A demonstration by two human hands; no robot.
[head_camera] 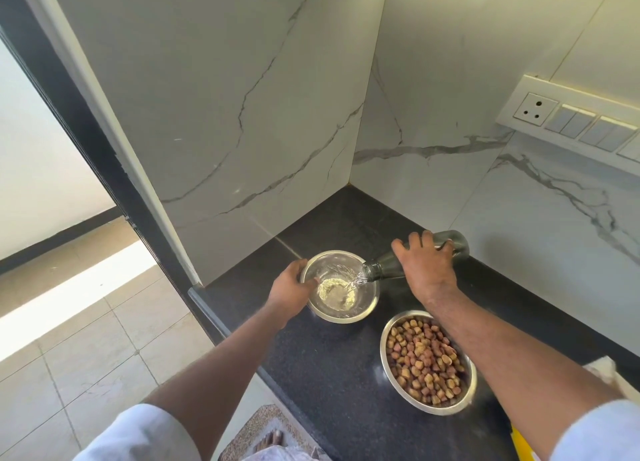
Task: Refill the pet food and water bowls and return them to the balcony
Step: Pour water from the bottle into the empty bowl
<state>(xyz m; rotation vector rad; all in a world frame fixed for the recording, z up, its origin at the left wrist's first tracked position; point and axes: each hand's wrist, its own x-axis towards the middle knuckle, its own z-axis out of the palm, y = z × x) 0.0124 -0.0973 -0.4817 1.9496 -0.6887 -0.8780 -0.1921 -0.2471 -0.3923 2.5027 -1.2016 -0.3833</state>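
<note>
R hand point(427, 270) is gripping tipped glass bottle point(388, 268), pouring water into steel water bowl point(367, 306) on black counter point(329, 367); L hand point(290, 289) is clasping bowl's rim; kibble bowl point(386, 363) is sitting just beside, nearer

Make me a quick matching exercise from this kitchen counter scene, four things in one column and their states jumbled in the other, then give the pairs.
1. bottle
2. water bowl
3. food bowl
4. left hand

A. full of brown kibble
B. tipped over, pouring
C. holding a bowl's rim
D. partly filled with water

Pairs: 1-B, 2-D, 3-A, 4-C
</note>
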